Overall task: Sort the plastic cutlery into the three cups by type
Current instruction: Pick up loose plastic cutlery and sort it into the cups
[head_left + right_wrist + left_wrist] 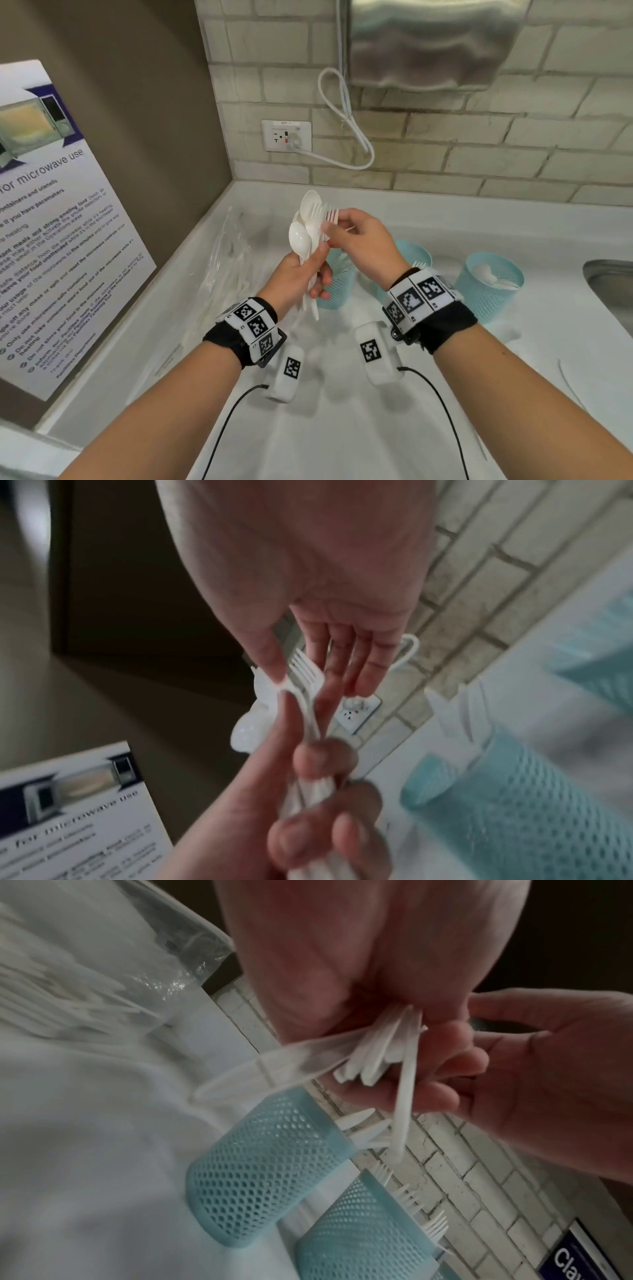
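The white counter point(342, 428) ran along the tiled wall into a corner, with a microwave notice point(58, 219) leaning at its left edge and the rim of a steel sink point(609, 287) at its right edge. A clear plastic bag point(226, 260) with more white cutlery in it lay toward the back left corner. Three pale blue mesh cups stood in a row near the back edge: the left cup point(337, 287) showed blade-like tips poking out in the left wrist view, the middle cup point(412, 255), largely hidden behind the right wrist, held forks, and the right cup point(489, 287), nearest the sink, held spoons.

Above the counter, in front of the left cup, the left hand point(301, 277) was curled round the handles of a bundle of cutlery point(310, 226), thumb pressed across the stems and the spoon bowls and fork heads fanned upward. The right hand point(359, 236) had reached in from the right; its thumb and forefinger were narrowed to a pinch on one fork point(301, 666) at the top of the bundle, the other fingers point(369, 666) held fairly straight beside it. A white cable point(346, 113) looped down the wall to an outlet point(286, 135) behind the hands.
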`<state>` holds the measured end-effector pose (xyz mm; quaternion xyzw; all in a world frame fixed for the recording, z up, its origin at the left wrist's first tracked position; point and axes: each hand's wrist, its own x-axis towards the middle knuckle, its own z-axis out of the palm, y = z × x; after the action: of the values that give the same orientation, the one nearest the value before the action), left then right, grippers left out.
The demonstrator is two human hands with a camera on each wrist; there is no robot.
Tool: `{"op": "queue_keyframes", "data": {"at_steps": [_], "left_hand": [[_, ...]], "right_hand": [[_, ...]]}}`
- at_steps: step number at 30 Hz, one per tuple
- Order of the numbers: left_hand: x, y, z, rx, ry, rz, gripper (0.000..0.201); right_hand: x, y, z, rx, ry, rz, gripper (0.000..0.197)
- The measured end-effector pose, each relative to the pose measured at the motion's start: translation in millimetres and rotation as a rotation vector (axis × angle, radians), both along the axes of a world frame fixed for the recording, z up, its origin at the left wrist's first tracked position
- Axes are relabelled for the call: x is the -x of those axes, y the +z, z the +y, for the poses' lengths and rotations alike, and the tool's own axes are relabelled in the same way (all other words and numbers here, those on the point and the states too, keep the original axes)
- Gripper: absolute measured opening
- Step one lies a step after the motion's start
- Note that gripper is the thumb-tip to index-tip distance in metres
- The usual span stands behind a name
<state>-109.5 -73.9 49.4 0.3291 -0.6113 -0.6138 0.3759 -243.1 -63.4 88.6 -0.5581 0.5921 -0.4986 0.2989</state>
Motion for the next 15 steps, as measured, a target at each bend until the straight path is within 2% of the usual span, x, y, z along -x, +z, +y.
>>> {"op": "queue_keyframes", "data": {"at_steps": [1,5,9,11,12,13,15], "left_hand": [[1.3,1.1,1.0,-0.005,-0.009,-0.004,0.030],[3.1,4.0,0.8,-0.030,-0.027,0.032,0.032],[3.9,4.0,-4.3,0.045,0.038,-0.029,0.021],[4.4,3.4,-5.3,0.058,0.059,-0.036,0.019],[4.6,3.3,-4.8,0.061,0.058,-0.034,0.020],[4.7,3.3,-4.1,0.065,0.052,-0.027,0.022],[5.6,4.8,-1.6,0.065,0.037,-0.003,0.028]], "right_hand": [[-0.1,-1.1,0.3,-0.005,-0.011,-0.034,0.003],[9.1,-2.8,2.8,0.048,-0.133,-0.190,0.019],[11.7,11.5,11.3,0.215,-0.156,-0.340,0.018],[12.8,17.5,12.6,0.277,-0.160,-0.351,0.010],[13.1,18.4,12.0,0.276,-0.158,-0.343,0.003],[12.9,18.0,11.7,0.250,-0.155,-0.333,0.006],[12.3,13.1,10.1,0.126,-0.137,-0.310,0.023]]}}
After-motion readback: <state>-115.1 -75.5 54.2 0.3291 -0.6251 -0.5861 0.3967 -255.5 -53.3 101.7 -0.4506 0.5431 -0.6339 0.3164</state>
